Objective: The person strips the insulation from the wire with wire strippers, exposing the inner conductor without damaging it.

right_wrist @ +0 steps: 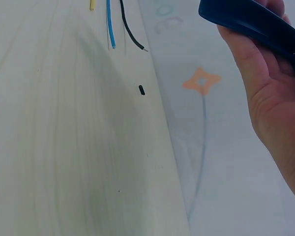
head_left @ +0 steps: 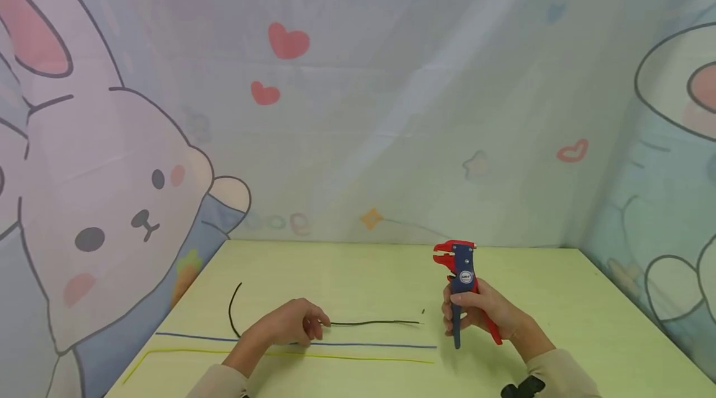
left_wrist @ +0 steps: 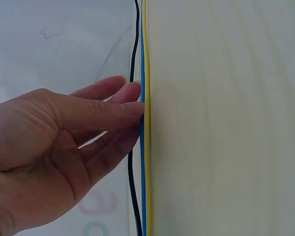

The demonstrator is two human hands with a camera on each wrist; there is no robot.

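In the head view my left hand point(head_left: 296, 320) is over the black wire point(head_left: 375, 323), its fingers loosely bent and the fingertips right at the wire. The left wrist view shows the black wire point(left_wrist: 132, 177) passing behind those fingers, while the thumb tip overlaps the blue wire point(left_wrist: 142, 167). Bare metal shows at the black wire's right end. On the right, my right hand point(head_left: 478, 311) grips red and blue wire strippers point(head_left: 463, 267) by the handles, head up and jaws pointing left. Only part of a blue handle point(right_wrist: 250, 22) appears in the right wrist view.
A yellow wire point(head_left: 347, 357) lies in front of the blue one on the pale table point(head_left: 604, 336). One small black piece point(right_wrist: 141, 90) lies beyond the black wire's bare end. Behind the table hangs a printed cloth point(head_left: 391, 137).
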